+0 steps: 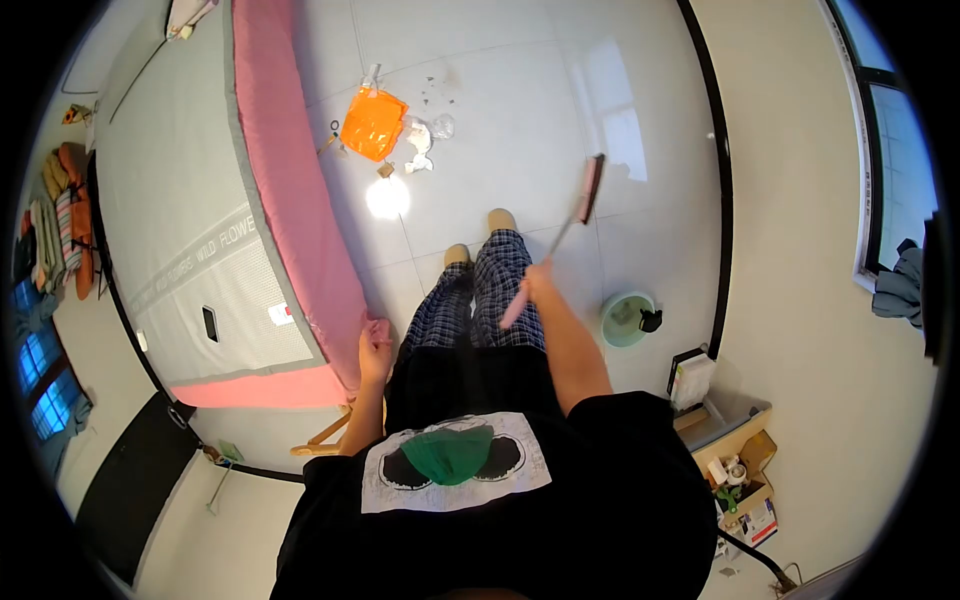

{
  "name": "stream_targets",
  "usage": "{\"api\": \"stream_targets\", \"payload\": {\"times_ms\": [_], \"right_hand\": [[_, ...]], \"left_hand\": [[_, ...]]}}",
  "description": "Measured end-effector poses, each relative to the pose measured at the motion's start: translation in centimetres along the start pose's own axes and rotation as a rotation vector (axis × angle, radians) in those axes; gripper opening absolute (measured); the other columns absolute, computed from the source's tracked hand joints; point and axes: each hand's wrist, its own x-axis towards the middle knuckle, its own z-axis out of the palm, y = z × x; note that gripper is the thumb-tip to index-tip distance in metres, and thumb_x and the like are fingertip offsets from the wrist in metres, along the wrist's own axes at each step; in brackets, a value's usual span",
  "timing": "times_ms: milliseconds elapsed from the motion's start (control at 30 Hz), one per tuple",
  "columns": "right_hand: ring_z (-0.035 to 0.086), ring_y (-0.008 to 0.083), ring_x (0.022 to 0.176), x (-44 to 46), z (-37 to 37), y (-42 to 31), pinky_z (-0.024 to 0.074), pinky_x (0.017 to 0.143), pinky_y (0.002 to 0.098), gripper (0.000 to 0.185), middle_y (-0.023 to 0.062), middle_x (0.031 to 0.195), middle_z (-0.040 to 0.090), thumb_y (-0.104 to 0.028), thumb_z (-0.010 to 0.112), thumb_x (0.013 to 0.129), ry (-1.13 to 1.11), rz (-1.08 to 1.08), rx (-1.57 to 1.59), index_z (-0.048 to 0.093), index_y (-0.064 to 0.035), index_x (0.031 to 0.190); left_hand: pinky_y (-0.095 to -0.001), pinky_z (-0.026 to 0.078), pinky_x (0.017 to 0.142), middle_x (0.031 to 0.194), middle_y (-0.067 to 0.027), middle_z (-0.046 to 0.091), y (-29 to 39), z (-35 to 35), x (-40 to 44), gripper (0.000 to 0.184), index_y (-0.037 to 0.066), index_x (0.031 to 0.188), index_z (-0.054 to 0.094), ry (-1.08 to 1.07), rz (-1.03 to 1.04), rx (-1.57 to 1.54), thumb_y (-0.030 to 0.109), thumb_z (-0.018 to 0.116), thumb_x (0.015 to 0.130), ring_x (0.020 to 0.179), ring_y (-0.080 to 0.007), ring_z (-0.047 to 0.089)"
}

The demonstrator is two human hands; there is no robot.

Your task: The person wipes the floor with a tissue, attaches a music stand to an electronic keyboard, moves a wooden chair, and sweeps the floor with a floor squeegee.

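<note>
Floor (pixel 490 125): sweeping, apparently; litter (pixel 419 150) beside the long edge of the bed (pixel 175 165).
Broom (pixel 587 190): farther from that edge, gripped in the right hand (pixel 540 283).
Orange bag (pixel 374 123): next stroke calls for reaching here.
Left hand (pixel 375 352): curled near the bed's corner; grip unclear.

The bed (pixel 170 200) lies left of the left hand (pixel 375 350), a phone (pixel 210 324) on it. Ahead of both hands, on the floor (pixel 500 110), lies a bag (pixel 374 124), scraps (pixel 419 148) to its right. The right hand (pixel 538 284) holds a brush (pixel 587 194); right of it stands a bucket (pixel 607 325).
</note>
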Motion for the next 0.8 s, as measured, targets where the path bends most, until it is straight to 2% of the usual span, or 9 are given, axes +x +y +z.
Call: {"api": "stream_targets", "payload": {"times_ms": [67, 167, 267, 333, 567, 633, 667, 733, 800], "right_hand": [[0.037, 0.0164, 0.04, -4.7, 2.2, -1.9, 0.032, 0.03, 0.0276, 0.07, 0.0129, 0.074, 0.042, 0.004, 0.035, 0.071, -0.129, 0.108, 0.046, 0.008, -0.0222, 0.131], [0.038, 0.0155, 0.041, -8.2, 5.1, -3.8, 0.0319, 0.033, 0.0268, 0.071, 0.0114, 0.071, 0.042, 0.005, 0.038, 0.072, -0.236, 0.129, 0.037, 0.012, -0.024, 0.131], [0.037, 0.0147, 0.04, -7.7, 5.3, -5.4, 0.0318, 0.033, 0.0266, 0.07, 0.0111, 0.07, 0.042, 0.004, 0.038, 0.073, -0.353, 0.134, 0.033, 0.012, -0.0245, 0.131], [0.035, 0.0144, 0.039, -8.1, 4.1, -7.3, 0.0308, 0.033, 0.0263, 0.07, 0.0089, 0.067, 0.041, 0.004, 0.039, 0.074, -0.499, 0.133, 0.208, 0.011, -0.0217, 0.132], [0.037, 0.0161, 0.038, -9.3, -0.7, -14.8, 0.0332, 0.032, 0.0282, 0.072, 0.0081, 0.063, 0.045, 0.005, 0.04, 0.071, -0.32, -0.079, -0.166, 0.012, -0.0187, 0.134], [0.043, 0.0201, 0.04, -5.6, 0.0, -16.2, 0.0362, 0.033, 0.0315, 0.074, 0.0141, 0.071, 0.051, 0.006, 0.038, 0.069, -0.162, -0.263, -0.496, 0.012, -0.0174, 0.134], [0.043, 0.0201, 0.04, -4.0, 0.7, -16.8, 0.0362, 0.033, 0.0315, 0.074, 0.0141, 0.071, 0.051, 0.006, 0.038, 0.069, -0.18, -0.271, -0.518, 0.012, -0.0174, 0.134], [0.049, 0.0242, 0.044, -1.7, 2.4, -17.4, 0.0379, 0.034, 0.0341, 0.074, 0.0189, 0.076, 0.053, 0.007, 0.036, 0.068, -0.137, -0.228, -0.885, 0.01, -0.0149, 0.135], [0.049, 0.0243, 0.044, -0.1, 5.0, -15.7, 0.0377, 0.034, 0.0343, 0.074, 0.0194, 0.074, 0.053, 0.007, 0.036, 0.069, -0.192, -0.229, -0.788, 0.01, -0.0141, 0.134]], "left_hand": [[-0.0218, 0.045, 0.062, 0.094, -0.0108, 0.053, 0.8, 1.5, 0.4, 0.035, 0.0, 0.11, 0.042, 0.006, 0.177, 0.114, -0.006, 0.037, 0.076, 0.069, -0.0141, 0.054], [-0.0247, 0.046, 0.062, 0.1, -0.0135, 0.052, -3.7, 2.8, 2.8, 0.038, -0.001, 0.111, 0.041, -0.057, 0.089, 0.041, -0.008, 0.036, 0.074, 0.069, -0.0157, 0.056], [-0.0261, 0.046, 0.063, 0.105, -0.0158, 0.049, 2.5, 5.0, 2.1, 0.041, 0.0, 0.113, 0.041, -0.006, 0.127, 0.109, -0.009, 0.036, 0.073, 0.072, -0.0177, 0.059], [-0.0253, 0.044, 0.065, 0.109, -0.0162, 0.047, 3.3, 5.8, 2.3, 0.04, 0.0, 0.115, 0.038, -0.022, 0.083, 0.077, -0.007, 0.035, 0.076, 0.076, -0.0169, 0.056], [-0.025, 0.045, 0.064, 0.115, -0.0157, 0.044, 4.9, 7.3, 0.4, 0.046, 0.003, 0.12, 0.035, 0.032, -0.008, 0.049, -0.008, 0.033, 0.075, 0.078, -0.0172, 0.058], [-0.025, 0.045, 0.063, 0.112, -0.0162, 0.045, 4.2, 8.1, 0.0, 0.046, 0.002, 0.117, 0.037, 0.092, 0.002, -0.003, -0.009, 0.034, 0.073, 0.074, -0.0173, 0.059], [-0.025, 0.045, 0.062, 0.109, -0.0167, 0.047, 3.6, 8.4, -0.5, 0.045, 0.002, 0.115, 0.039, 0.131, 0.013, -0.039, -0.009, 0.035, 0.072, 0.069, -0.0174, 0.06], [-0.0249, 0.045, 0.062, 0.11, -0.0167, 0.047, 2.9, 8.8, -1.6, 0.045, 0.002, 0.115, 0.038, 0.174, 0.006, -0.063, -0.009, 0.036, 0.072, 0.069, -0.0174, 0.059], [-0.0256, 0.045, 0.064, 0.111, -0.0169, 0.046, 3.1, 9.0, -2.8, 0.045, 0.001, 0.116, 0.038, 0.215, -0.035, -0.121, -0.009, 0.037, 0.072, 0.07, -0.0176, 0.059]]}}
